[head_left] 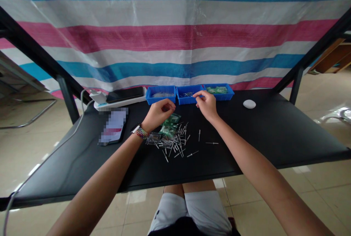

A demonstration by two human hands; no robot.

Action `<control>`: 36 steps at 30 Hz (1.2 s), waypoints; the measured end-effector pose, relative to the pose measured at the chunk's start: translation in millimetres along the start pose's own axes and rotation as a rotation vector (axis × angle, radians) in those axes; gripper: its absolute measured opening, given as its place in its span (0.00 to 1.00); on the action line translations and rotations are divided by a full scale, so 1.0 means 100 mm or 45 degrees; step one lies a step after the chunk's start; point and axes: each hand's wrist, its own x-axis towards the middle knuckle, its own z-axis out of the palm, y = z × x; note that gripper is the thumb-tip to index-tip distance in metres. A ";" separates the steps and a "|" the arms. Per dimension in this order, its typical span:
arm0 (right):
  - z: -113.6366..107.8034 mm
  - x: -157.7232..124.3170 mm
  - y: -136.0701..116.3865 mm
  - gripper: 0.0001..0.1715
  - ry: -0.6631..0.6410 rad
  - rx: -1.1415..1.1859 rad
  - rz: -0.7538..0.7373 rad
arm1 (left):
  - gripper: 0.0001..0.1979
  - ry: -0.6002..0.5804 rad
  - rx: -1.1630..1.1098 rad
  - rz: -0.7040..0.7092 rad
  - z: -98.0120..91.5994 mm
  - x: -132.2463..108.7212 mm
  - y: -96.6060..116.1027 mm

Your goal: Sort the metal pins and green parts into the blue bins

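My left hand (159, 113) hovers over the black table (274, 133) with its fingers curled in a pinch; what they hold is too small to make out. Just below it lie small green bags (170, 124) and a scatter of several thin metal pins (178, 142). My right hand (207, 104) reaches to the front rim of the middle blue tray (189, 95), fingers pinched together, apparently on a thin pin. A left blue tray (160, 94) and a right blue tray (219, 91) with green parts flank it.
A phone (113, 130) lies at the left of the table, a white power strip (120, 100) with another phone (124, 94) behind it. A white oval object (249, 104) sits at the right. A striped tarp (175, 38) hangs behind. Black frame bars (35, 53) slant at both sides.
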 end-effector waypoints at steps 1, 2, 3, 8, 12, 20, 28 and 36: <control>0.02 -0.02 -0.03 0.10 -0.065 -0.010 -0.037 | 0.07 -0.045 0.025 0.013 -0.01 0.00 0.00; 0.04 -0.05 -0.06 0.09 -0.161 -0.019 -0.079 | 0.08 -0.092 0.052 0.026 -0.03 0.01 0.00; 0.06 -0.08 -0.09 0.08 -0.283 -0.029 -0.127 | 0.10 -0.132 0.077 0.037 -0.03 0.01 0.00; 0.17 -0.26 -0.23 0.11 -0.849 -0.190 -0.488 | 0.17 -0.134 0.064 0.014 -0.02 0.02 -0.04; 0.22 -0.34 -0.29 0.15 -0.911 -0.326 -0.588 | 0.18 -0.124 0.023 -0.011 0.01 0.01 -0.06; 0.18 -0.29 -0.26 0.07 -0.842 -0.305 -0.565 | 0.14 -0.105 -0.036 -0.077 -0.02 0.03 -0.05; 0.28 -0.20 -0.12 0.14 -0.474 0.360 0.109 | 0.15 -0.060 -0.046 -0.062 -0.03 0.01 0.05; 0.26 -0.19 -0.18 0.21 -0.499 0.574 0.390 | 0.15 0.040 -0.277 -0.114 0.03 0.02 0.04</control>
